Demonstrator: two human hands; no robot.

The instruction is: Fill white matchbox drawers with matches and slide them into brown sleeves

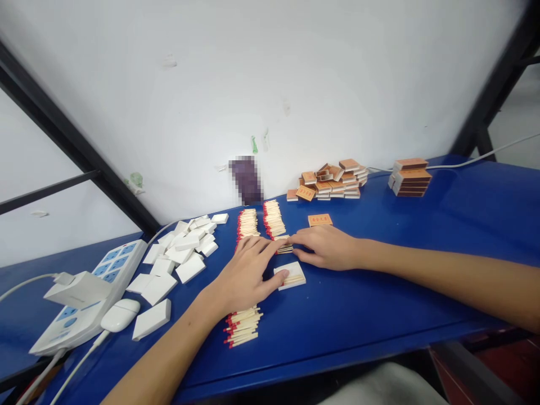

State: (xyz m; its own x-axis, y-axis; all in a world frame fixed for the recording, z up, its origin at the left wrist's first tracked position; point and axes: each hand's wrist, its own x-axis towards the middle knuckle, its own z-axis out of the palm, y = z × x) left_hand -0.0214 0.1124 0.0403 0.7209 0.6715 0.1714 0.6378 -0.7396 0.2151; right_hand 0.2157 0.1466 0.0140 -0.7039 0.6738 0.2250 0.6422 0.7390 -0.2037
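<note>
My left hand point(250, 273) lies palm down over the rows of matches with its fingers spread. Its thumb touches a small white matchbox tray point(297, 272), in which a few matches lie. My right hand point(327, 247) has its thumb and forefinger closed at the wooden ends of some matches point(284, 248), beside my left fingertips. Red-headed matches form two columns, a left one point(248, 223) and a right one point(274, 218), partly hidden by my left hand. More matches point(243, 326) show below my left wrist. An orange matchbox sleeve point(319, 220) lies just behind my right hand.
White trays point(179, 250) are heaped at the left, near a power strip point(90, 298) with a charger, cables and a white earphone case point(120, 315). Orange matchboxes point(333, 183) are piled along the wall; a neat stack point(411, 179) stands further right. A pixelated dark object point(247, 180) leans against the wall.
</note>
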